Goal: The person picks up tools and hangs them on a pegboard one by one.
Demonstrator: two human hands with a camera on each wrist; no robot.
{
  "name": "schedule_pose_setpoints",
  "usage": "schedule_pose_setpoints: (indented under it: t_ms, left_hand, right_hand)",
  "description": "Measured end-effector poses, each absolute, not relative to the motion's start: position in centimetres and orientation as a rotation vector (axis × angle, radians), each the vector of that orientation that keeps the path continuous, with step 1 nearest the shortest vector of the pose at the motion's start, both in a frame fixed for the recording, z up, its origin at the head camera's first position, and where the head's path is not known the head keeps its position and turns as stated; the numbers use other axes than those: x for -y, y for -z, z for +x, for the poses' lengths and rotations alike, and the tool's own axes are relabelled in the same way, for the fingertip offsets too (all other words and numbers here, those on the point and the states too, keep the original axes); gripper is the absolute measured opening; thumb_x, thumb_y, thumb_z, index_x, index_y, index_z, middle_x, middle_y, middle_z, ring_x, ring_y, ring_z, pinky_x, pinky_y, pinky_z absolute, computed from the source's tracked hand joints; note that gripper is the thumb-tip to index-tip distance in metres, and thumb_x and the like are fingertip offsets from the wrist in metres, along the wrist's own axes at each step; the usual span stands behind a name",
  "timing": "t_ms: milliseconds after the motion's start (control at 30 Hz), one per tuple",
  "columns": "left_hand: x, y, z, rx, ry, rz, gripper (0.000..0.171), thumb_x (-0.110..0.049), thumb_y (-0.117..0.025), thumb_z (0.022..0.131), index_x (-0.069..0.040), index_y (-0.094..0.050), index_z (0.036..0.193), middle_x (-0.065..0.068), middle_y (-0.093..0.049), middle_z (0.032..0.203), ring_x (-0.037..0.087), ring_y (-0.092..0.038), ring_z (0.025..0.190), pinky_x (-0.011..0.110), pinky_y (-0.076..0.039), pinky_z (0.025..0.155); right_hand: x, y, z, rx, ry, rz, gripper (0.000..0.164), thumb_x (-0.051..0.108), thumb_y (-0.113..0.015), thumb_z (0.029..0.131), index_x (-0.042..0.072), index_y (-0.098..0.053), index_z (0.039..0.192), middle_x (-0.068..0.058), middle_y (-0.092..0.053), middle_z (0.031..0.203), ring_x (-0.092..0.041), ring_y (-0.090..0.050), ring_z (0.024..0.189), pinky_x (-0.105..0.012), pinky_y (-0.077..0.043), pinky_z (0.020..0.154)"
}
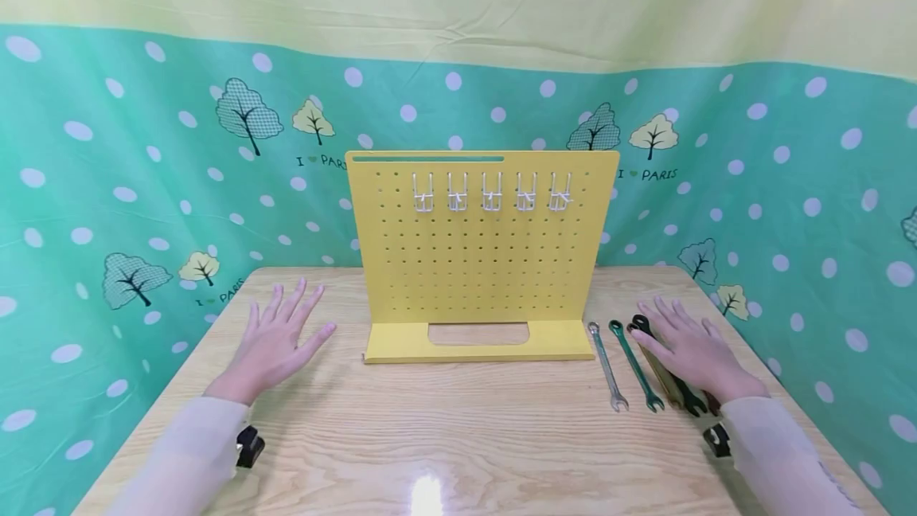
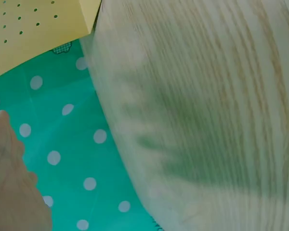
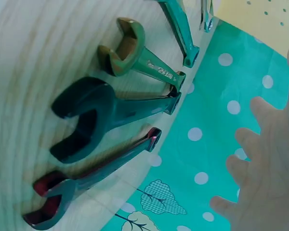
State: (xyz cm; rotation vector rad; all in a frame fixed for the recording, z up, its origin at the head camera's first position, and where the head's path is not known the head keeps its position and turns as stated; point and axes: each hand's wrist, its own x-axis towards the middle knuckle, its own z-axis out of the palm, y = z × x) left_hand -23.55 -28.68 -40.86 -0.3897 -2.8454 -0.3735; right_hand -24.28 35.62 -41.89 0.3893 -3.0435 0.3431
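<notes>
My left hand [image 1: 275, 341], fingers spread, is held over the left side of the table, left of a yellow pegboard [image 1: 397, 338]. On the right, my right hand [image 1: 691, 353] hovers with fingers extended above a row of wrenches, gripping none. A silver wrench [image 1: 607, 369] and a green wrench [image 1: 636, 365] lie in full view beside the pegboard. Partly under the right hand in the head view are a gold wrench [image 3: 159, 71] and a black wrench [image 3: 98, 115]. A reddish wrench [image 3: 101, 168], mostly hidden there, shows in the right wrist view.
Several white wire hooks [image 1: 491, 193] hang in a row near the pegboard's top. The pegboard stands upright at the back of the wooden table [image 1: 458, 428]. A green and yellow curtain [image 1: 172, 181] with dots and trees closes off the back and sides.
</notes>
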Motion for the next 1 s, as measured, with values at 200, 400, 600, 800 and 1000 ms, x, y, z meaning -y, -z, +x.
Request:
schedule_pose_setpoints:
  t_ms: [200,400,600,800,1000]
  left_hand:
    - [28.6,41.3,-24.0,2.878,0.539,-0.367,0.072,-0.054,-0.036,0.106,-0.020,-0.008,0.162,0.018,-0.002,0.165,0.050,0.006,0.146,0.076,0.007,0.106]
    - [27.9,40.7,-25.1,2.821,0.830,-0.365,0.068,-0.049,-0.030,0.108,-0.018,-0.002,0.162,0.018,0.002,0.165,0.050,0.008,0.147,0.074,0.007,0.107]
    - [27.0,39.6,-26.1,2.748,1.058,-0.383,0.066,-0.049,-0.025,0.109,-0.019,0.002,0.161,0.014,0.008,0.165,0.048,0.013,0.146,0.073,0.009,0.108]
    - [26.0,38.5,-26.9,2.717,1.205,-0.371,0.067,-0.054,-0.020,0.108,-0.025,0.007,0.161,0.007,0.011,0.166,0.041,0.016,0.148,0.073,0.008,0.108]
    - [25.2,37.3,-27.8,2.647,1.337,-0.392,0.065,-0.057,-0.019,0.107,-0.031,0.007,0.160,0.003,0.011,0.166,0.036,0.015,0.150,0.072,0.008,0.108]
  right_hand:
    - [-35.6,42.0,-24.1,3.043,-0.418,0.385,0.070,0.052,-0.041,0.106,0.017,-0.018,0.161,-0.026,-0.015,0.162,-0.051,-0.009,0.146,-0.079,-0.004,0.103]
    - [-35.3,42.1,-23.9,3.064,-0.554,0.369,0.069,0.051,-0.039,0.107,0.011,-0.021,0.160,-0.028,-0.012,0.162,-0.053,-0.009,0.145,-0.080,-0.004,0.102]
    - [-34.8,42.0,-23.8,3.052,-0.649,0.391,0.068,0.049,-0.038,0.108,0.005,-0.026,0.158,-0.030,-0.013,0.161,-0.054,-0.006,0.145,-0.081,-0.005,0.100]
    - [-34.5,41.9,-23.9,3.039,-0.770,0.417,0.067,0.047,-0.037,0.108,0.003,-0.025,0.158,-0.029,-0.010,0.161,-0.054,-0.004,0.145,-0.078,-0.007,0.104]
    - [-34.6,42.0,-24.1,3.043,-0.893,0.418,0.070,0.048,-0.036,0.108,0.002,-0.021,0.158,-0.029,-0.005,0.162,-0.053,0.000,0.146,-0.076,-0.006,0.106]
